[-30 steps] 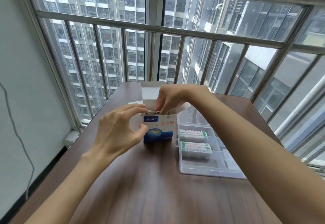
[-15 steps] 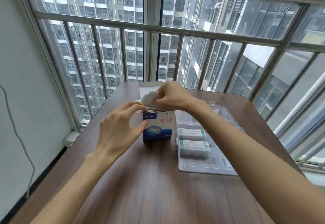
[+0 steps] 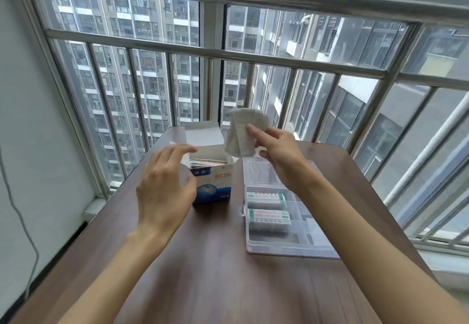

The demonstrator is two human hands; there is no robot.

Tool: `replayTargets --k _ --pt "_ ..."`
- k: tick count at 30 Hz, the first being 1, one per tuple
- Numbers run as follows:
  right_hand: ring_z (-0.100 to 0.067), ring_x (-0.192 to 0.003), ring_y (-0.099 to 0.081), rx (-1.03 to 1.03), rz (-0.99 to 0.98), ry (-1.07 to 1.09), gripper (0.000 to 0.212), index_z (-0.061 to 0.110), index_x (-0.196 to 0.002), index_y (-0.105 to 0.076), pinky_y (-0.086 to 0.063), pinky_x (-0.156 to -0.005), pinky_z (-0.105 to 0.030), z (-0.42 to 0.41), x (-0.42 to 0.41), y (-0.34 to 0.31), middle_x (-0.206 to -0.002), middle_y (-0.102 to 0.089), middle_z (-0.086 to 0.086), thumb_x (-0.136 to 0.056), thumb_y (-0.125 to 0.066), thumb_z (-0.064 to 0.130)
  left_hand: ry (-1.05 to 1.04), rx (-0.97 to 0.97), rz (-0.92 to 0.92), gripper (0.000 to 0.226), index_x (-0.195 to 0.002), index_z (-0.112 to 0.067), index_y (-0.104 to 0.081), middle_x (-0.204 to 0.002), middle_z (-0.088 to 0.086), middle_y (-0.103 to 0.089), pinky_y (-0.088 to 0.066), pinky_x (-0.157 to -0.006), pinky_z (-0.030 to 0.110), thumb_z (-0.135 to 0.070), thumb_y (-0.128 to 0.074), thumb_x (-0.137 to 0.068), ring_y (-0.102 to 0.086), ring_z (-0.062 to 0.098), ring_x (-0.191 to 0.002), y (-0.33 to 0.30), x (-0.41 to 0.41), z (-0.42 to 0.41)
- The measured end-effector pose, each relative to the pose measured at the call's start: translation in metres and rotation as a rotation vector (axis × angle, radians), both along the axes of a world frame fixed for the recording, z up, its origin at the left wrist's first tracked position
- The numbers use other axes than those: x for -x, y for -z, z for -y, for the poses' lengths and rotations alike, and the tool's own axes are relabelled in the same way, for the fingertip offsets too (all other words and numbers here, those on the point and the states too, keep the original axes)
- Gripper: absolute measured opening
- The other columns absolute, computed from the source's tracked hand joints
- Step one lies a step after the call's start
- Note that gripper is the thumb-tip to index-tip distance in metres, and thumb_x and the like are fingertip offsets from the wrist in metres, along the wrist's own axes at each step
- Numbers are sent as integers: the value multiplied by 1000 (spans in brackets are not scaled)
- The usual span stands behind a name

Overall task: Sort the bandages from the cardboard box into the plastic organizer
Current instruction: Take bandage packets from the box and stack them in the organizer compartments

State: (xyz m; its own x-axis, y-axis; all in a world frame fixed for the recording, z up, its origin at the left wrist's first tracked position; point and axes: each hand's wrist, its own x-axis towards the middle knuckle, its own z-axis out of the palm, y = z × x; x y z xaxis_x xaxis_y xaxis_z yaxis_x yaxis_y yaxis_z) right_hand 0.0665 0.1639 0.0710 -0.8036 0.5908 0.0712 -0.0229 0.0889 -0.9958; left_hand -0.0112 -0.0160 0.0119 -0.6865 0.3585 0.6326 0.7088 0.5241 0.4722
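- A fanned bundle of white-wrapped bandages [image 3: 242, 133] is held in the air above the far part of the table, just past the open top of the cardboard box and to its right
- The bundle is pinched by the right hand [image 3: 278, 151], with the thumb laid across its front and the other fingers curled behind it; its long axis runs roughly up and down, tilted a little
- The plastic organizer [image 3: 302, 248] lies flat on the table below the bundle and nearer, on the right, with its clear lid folded back on the far side; the coming move is judged to be a short lowering toward the viewer by the right hand, which is the closer hand to it
- Two white packs with green print [image 3: 267, 208] are already laid across the left compartments, one behind the other; the compartments to the right appear unfilled
- The cardboard box [image 3: 213, 184], blue and white, stands upright just left of the organizer with its flap raised; more bandages are seen inside
- The left hand [image 3: 165, 191] is held beside the near left of the box, fingers spread apart and loosely bent; contact with the box cannot be told
- A brown wooden table [image 3: 215, 285] carries everything, with a barred window and tall buildings beyond
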Motion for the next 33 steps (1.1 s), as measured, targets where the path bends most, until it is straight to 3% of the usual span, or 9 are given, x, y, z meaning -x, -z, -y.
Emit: replayTargets --k 3,6,11,16,19,21,25,29,33 --pt "-8 -79 -54 30 -10 32 13 16 -92 -68 -39 -77 -22 1 -31 9 -85 -63 2 -86 -65 28 86 -262 271 16 -87 -26 -65 -90 -14 -65 -43 -65 26 -14 -56 -79 -57 13 -91 -1 -31 -3" --pt "-3 -78 -64 -100 -73 102 8 27 -91 -70 -47 -78 -24 8 -59 24 -83 -71 10 -84 -66 29 413 -287 1138 45 -73 -20 -74 -79 -8 -74 -40 -49 20 -40 -38 -91 -60 13 -76 -9 -48 -19" --pt "-8 -105 -47 -675 -130 22 16 53 -95 -68 -38 -90 -20 12 -95 52 -105 -58 26 -80 -63 51 807 -217 1744 78 -115 -4 -66 -113 12 -69 -45 -95 35 -62 -19 -94 -65 20 -107 -4 -59 -35" --pt "-8 -123 -30 -1011 33 -4 40 53 -110 -61 -27 -103 -32 9 -110 67 -125 -44 23 -79 -66 27 839 -424 1629 33 -120 -5 -59 -107 17 -70 -57 -76 31 -20 -41 -97 -69 23 -87 0 -67 -42" --pt "-2 -141 -5 -873 128 -106 61 57 -104 -62 -1 -115 -23 9 -112 72 -144 -25 32 -75 -46 5 759 -292 1506 26 -117 -12 -61 -104 14 -72 -56 -73 34 -13 -42 -99 -70 24 -86 4 -69 -45" --pt "6 -138 -13 -645 97 -49 63 53 -95 -66 -6 -113 -15 13 -113 74 -142 -33 30 -69 -36 4 701 -306 1432 24 -113 -13 -61 -97 9 -74 -55 -70 30 -11 -41 -100 -70 18 -80 8 -71 -45" --pt "0 -92 -61 -319 85 130 11 30 -97 -65 -51 -77 -17 19 -109 74 -102 -66 10 -86 -64 30 663 -496 1196 20 -114 -7 -60 -100 8 -73 -57 -70 24 -7 -51 -95 -70 17 -85 16 -79 -49" --pt "-7 -53 -60 -272 73 222 18 18 -83 -73 -43 -52 -18 27 -104 78 -64 -70 -3 -72 -80 32 595 -617 1096 20 -109 -8 -66 -99 7 -74 -57 -74 25 -6 -59 -90 -71 18 -90 20 -92 -54" --pt "-6 -48 -57 -282 0 308 9 17 -73 -72 -43 -50 -18 28 -106 78 -58 -68 0 -75 -79 21 596 -682 1265 21 -110 -1 -64 -101 15 -72 -56 -81 32 -4 -49 -95 -69 25 -93 23 -97 -57"
